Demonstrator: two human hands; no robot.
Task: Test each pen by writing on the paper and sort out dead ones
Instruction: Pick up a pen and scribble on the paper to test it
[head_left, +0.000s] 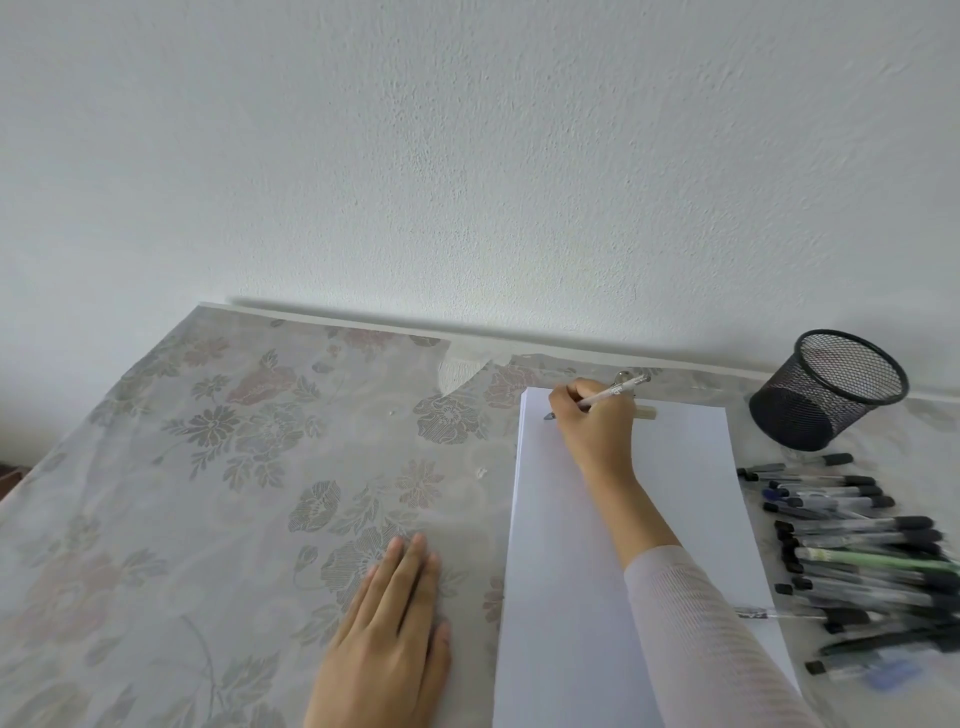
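White paper (649, 545) shows no marks yet: your right hand (592, 431) grips a pen (618, 389), tip at its top-left corner. Your left hand (389, 639) lies flat left of the paper; right of it, a pen pile (852, 545) looks untested.
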